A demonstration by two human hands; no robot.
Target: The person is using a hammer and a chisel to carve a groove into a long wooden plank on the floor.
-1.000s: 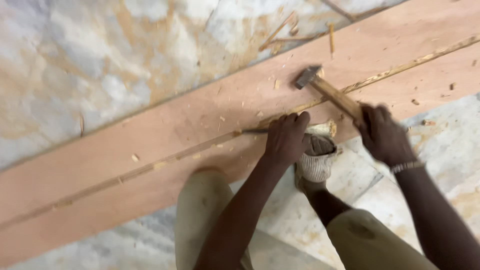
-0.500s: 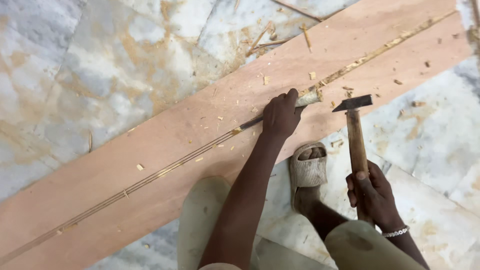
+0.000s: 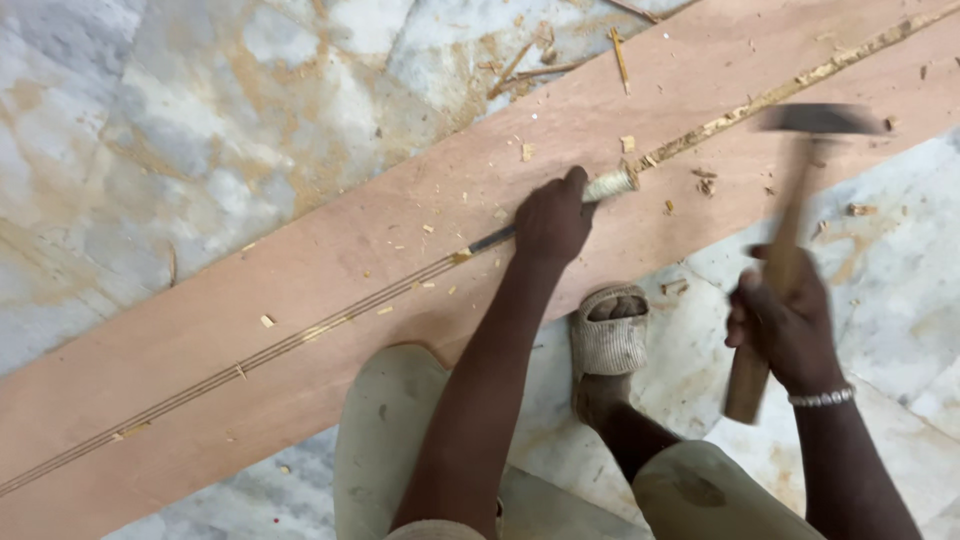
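My left hand point(image 3: 553, 218) grips a chisel point(image 3: 607, 186) laid along a narrow groove point(image 3: 300, 338) cut lengthwise in a long reddish plywood board point(image 3: 330, 250). The blade tip point(image 3: 487, 241) points down-left into the groove; the pale handle end sticks out past my fingers to the upper right. My right hand point(image 3: 785, 320) holds a wooden-handled hammer point(image 3: 790, 215) raised to the right of the chisel, its dark metal head point(image 3: 815, 120) blurred above the board. A bracelet sits on that wrist.
The board lies diagonally on a marble floor point(image 3: 150, 130). Wood chips and splinters point(image 3: 560, 60) litter the board and floor. My sandalled foot point(image 3: 608, 340) rests at the board's near edge, and my knees in beige trousers point(image 3: 385, 440) fill the bottom.
The hammer has swung from striking the chisel, back and down to the right, and is now lifted again with its head blurred. My left hand keeps the chisel in the groove.
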